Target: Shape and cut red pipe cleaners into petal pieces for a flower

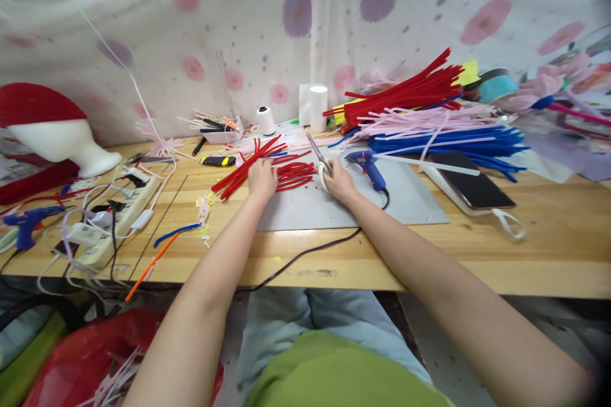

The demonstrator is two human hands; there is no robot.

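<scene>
My right hand (340,182) is closed round the white handles of a pair of scissors (319,151), whose metal blades point away and to the left. On the left, my left hand (262,179) has its fingers curled over red pipe cleaners (229,183); its fingertips are partly hidden. Shorter red pipe cleaners (296,177) spread between both hands, over a grey cutting board (305,219). Just right of the scissors lies a blue hot glue gun (368,168).
Bundles of red (405,98), pink and blue pipe cleaners (449,143) lie at the back right, near a phone (472,181). Left are a power strip (119,219) with tangled cords, another blue glue gun (29,224) and a white mannequin head (57,137). A black cord (305,259) crosses the front.
</scene>
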